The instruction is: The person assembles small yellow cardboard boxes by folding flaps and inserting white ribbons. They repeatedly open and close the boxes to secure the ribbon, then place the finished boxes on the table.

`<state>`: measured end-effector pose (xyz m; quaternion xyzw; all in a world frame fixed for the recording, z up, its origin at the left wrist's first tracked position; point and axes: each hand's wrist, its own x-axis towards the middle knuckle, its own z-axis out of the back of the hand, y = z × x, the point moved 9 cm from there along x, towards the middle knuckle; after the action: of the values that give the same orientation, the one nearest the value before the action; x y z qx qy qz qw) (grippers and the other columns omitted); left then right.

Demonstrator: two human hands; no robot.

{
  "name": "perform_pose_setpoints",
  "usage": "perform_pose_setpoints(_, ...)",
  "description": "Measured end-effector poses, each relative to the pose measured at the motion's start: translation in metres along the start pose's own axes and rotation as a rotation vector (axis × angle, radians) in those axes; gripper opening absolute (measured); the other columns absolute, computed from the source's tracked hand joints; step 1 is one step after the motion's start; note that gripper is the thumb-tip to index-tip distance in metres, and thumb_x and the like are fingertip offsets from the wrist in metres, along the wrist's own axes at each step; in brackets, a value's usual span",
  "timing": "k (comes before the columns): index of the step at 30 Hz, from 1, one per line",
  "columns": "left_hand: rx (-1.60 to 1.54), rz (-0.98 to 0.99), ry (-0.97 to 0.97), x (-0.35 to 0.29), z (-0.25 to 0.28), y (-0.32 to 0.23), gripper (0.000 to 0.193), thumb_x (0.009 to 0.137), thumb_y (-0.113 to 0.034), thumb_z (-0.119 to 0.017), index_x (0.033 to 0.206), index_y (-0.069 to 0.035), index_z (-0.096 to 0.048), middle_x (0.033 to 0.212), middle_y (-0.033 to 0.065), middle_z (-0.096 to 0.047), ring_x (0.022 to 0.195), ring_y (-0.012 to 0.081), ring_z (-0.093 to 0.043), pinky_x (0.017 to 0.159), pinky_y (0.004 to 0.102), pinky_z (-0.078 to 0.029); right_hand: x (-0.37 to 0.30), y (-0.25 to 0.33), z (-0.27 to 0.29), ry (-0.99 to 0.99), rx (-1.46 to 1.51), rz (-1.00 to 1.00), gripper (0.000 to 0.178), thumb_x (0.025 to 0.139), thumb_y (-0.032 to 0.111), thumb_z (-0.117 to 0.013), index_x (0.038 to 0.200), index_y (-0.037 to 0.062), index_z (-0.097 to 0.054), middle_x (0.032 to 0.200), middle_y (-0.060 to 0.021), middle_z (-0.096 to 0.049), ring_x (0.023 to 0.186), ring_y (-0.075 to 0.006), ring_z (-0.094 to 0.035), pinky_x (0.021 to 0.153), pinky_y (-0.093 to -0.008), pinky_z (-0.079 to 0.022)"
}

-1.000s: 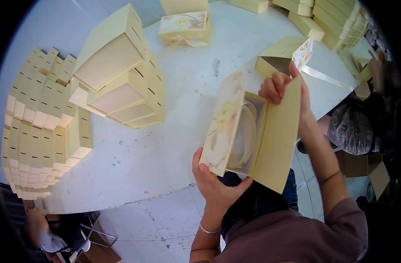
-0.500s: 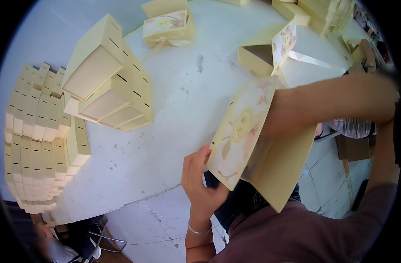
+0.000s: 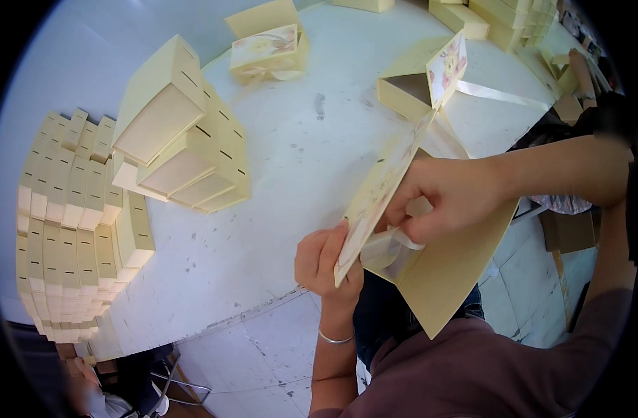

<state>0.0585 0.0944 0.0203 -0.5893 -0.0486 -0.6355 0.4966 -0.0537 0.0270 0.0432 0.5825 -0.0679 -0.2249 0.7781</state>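
From where I stand, this goes best if the left hand [image 3: 326,261] does nothing but steady the cream box [image 3: 465,268]: it has the lower end of the printed panel [image 3: 380,202] pinched between thumb and fingers, firm enough to hold, and I'd go no harder, since card like that would likely dent. The right hand [image 3: 448,195] is reaching in between the panels, curled up small, its thumb and finger closed narrowly on a pale ribbon [image 3: 383,251]; some of its fingertips are hidden behind the printed panel, so I can't tell how far the grip runs. I'd draw the ribbon gently and flat, without a twist, and mind the wrist against the panel edges. The box itself is in the air in front of the person, above the lap and by the rim of the table [image 3: 263,230], tilted and standing open. One panel carries soft flowers, seen almost edge-on from here; the other is plain cream and hangs out toward the floor. The ribbon bends in a loose, satiny curve inside, though much of the interior is out of sight.
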Motion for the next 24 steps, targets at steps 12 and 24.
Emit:
perform_pose_setpoints(12,-0.107,-0.038,0.364,0.018,-0.003,-0.06,0.048,0.075,-0.016,-0.071,0.115,-0.002,-0.049,0.107,0.0141,-0.055,0.079,0.0232,-0.059,0.071,0.033,-0.05,0.003,-0.03,-0.013,0.354,0.082,-0.468,0.019,0.091,0.024,-0.05,0.093,0.0051,-0.052,0.065,0.0025,-0.045,0.054,-0.0044,-0.043,0.046,-0.0202,-0.034)
perform_pose_setpoints(24,-0.686,0.21,0.77,0.014,-0.013,-0.045,0.027,0.072,-0.002,-0.07,0.097,-0.004,-0.06,0.082,0.0044,-0.058,0.065,0.0126,-0.05,0.055,0.023,-0.043,-0.001,-0.014,0.044,0.128,-1.197,-0.217,0.016,0.073,0.01,-0.053,0.079,-0.0003,-0.064,0.081,-0.0187,-0.062,0.075,-0.0287,-0.06,0.063,-0.0369,-0.048)
